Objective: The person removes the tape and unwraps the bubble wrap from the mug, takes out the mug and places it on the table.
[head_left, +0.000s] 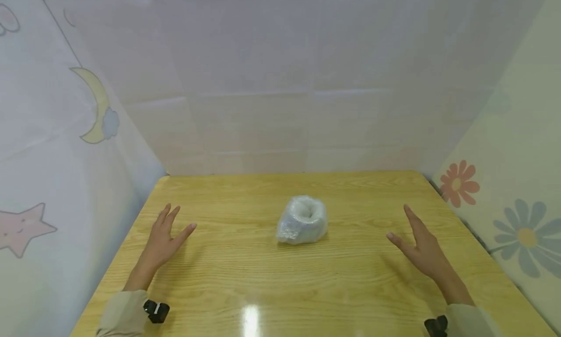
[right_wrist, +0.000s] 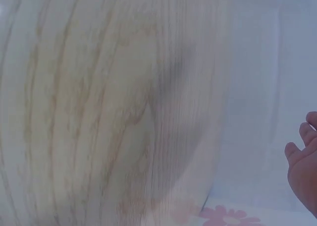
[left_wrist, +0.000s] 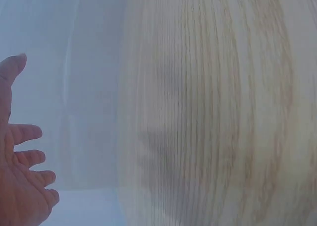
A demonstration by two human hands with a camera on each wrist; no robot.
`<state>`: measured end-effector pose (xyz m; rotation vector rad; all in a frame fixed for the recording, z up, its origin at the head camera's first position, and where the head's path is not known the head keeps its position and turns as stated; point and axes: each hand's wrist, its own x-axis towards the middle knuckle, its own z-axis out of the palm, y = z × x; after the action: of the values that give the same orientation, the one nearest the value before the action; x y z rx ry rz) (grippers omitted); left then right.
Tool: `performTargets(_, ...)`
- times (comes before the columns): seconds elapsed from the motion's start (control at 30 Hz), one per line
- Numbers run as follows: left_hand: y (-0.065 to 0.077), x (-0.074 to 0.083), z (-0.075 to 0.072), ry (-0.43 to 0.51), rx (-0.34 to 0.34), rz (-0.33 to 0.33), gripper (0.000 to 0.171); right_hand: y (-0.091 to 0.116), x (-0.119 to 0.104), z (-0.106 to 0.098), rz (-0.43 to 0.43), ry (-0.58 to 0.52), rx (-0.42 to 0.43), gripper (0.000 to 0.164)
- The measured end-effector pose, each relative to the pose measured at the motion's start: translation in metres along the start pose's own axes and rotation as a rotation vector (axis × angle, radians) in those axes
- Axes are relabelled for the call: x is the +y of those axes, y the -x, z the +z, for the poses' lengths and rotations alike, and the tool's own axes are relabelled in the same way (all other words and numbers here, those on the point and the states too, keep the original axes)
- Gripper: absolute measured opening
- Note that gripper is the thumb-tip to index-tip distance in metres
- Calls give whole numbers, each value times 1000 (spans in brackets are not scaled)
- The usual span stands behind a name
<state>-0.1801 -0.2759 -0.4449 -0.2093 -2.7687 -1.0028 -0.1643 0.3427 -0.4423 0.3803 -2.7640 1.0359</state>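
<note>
A bundle of clear bubble wrap [head_left: 302, 232], rolled with a hollow at its top, sits on the wooden table a little right of centre. Over the table's left side my left hand [head_left: 163, 242] is held with fingers spread and thumb out, touching nothing. On the opposite side my right hand [head_left: 422, 252] hovers, thumb and forefinger apart, also holding nothing. Both hands are well apart from the bundle. The left wrist view shows the left hand [left_wrist: 25, 181] at its edge; only part of the right hand [right_wrist: 304, 166] enters the right wrist view.
The wood-grain table [head_left: 245, 273] ends at a pale hanging sheet [head_left: 263, 84] behind it. A sheet with a moon and star [head_left: 26, 227] flanks the left side, one with flowers [head_left: 526, 237] the right. Black wrist devices [head_left: 156, 311] sit at both cuffs.
</note>
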Motion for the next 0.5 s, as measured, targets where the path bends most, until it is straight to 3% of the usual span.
performTargets(0.3,-2,8,10,68,118,66,61,2,-14,6,-9,-108,104,80)
performTargets(0.5,-5,15,10,146,212,86,51,-6,-24,9,-86,-196,138,76)
